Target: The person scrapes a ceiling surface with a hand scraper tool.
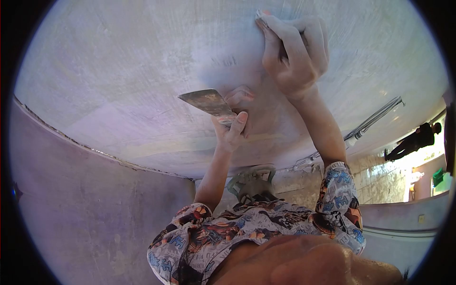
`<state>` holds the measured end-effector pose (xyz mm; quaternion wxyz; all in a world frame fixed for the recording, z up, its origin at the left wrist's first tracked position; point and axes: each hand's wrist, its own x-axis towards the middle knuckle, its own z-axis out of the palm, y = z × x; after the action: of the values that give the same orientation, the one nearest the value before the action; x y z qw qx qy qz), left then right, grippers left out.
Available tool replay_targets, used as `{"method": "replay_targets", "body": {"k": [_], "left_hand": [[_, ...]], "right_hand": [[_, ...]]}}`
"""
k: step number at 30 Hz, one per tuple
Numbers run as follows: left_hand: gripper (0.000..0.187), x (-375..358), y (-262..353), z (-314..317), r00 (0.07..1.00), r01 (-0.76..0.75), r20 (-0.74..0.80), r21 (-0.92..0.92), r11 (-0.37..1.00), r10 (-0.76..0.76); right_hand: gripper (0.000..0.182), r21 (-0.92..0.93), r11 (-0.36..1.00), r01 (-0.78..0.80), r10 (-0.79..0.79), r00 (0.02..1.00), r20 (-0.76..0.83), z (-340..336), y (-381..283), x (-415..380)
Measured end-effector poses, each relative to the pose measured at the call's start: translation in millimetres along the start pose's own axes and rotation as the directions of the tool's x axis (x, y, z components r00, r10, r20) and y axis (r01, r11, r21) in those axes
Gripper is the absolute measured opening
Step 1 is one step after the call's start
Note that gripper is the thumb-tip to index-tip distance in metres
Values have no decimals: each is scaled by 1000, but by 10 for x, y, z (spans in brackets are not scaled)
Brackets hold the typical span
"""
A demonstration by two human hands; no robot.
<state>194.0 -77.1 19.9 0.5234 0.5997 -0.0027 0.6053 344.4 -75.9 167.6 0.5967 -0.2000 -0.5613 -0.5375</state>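
Observation:
My left hand [230, 135] is closed round the lower end of a flat metal scraper [209, 100], its blade pointing up and left. The thumb lies along the scraper, while the other fingers are partly hidden. Higher and to the right, my right hand [297, 59] has its fingers bent and pressed together, with the fingertips at the pale plastered surface [133, 61]. Anything between those fingertips is too small to make out. The surface shows streaks and smooth patches.
Grey cables [375, 116] run along the plastered surface at the right. A rough seam borders a purplish wall [95, 204] at lower left. A green-framed object [251, 183] stands beyond my arms. Far right, a person in dark clothes [415, 141] appears sideways near a bright opening.

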Motion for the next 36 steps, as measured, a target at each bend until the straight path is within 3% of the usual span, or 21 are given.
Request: {"method": "replay_targets", "body": {"k": [4, 9, 12, 16, 18, 21, 25, 27, 29, 31, 33, 36], "left_hand": [[49, -8, 4, 43, 999, -3, 33, 3, 1000, 3], [52, -5, 38, -2, 1000, 4, 31, -62, 998, -2], [54, -18, 88, 7, 1000, 20, 18, -42, 999, -20], [53, -30, 42, 11, 999, 15, 29, -45, 999, -14], [52, -47, 70, 14, 1000, 18, -5, -82, 996, -18], [51, -56, 55, 18, 1000, 13, 3, -57, 998, -13], [49, 2, 20, -26, 1000, 1, 28, -38, 999, 0], [52, -3, 19, -56, 998, -4, 59, 52, 999, 1], [52, -24, 16, -48, 998, 0, 58, 68, 998, -4], [53, -47, 21, -58, 999, 0, 54, 84, 996, -5], [54, -33, 40, -60, 998, 25, 49, 61, 998, -28], [54, -16, 59, -68, 999, 23, 39, 85, 996, -26]], "right_hand": [[24, -89, 993, -75, 80, 995, 58, -316, -84, -428], [28, -14, 1000, 22, -22, 999, 33, -103, 27, -40], [27, -83, 994, -70, 79, 991, 106, -352, -119, -332], [28, -123, 990, -65, 81, 988, 129, -318, -81, -233], [28, -20, 1000, -24, 24, 1000, 4, -32, -1, 122], [24, -108, 985, -138, 145, 987, 68, -303, -109, -153], [20, -101, 983, -154, 163, 983, 88, -341, -57, -155], [19, -53, 988, -148, 143, 987, -77, -104, 102, 146], [19, -59, 980, -191, 188, 981, -58, -192, -47, -19], [17, -73, 933, -351, 352, 936, -6, -296, -217, -364], [15, -112, 931, -346, 349, 937, 2, -223, -115, -253], [15, -100, 957, -272, 259, 958, -127, -46, 32, 28]]}}
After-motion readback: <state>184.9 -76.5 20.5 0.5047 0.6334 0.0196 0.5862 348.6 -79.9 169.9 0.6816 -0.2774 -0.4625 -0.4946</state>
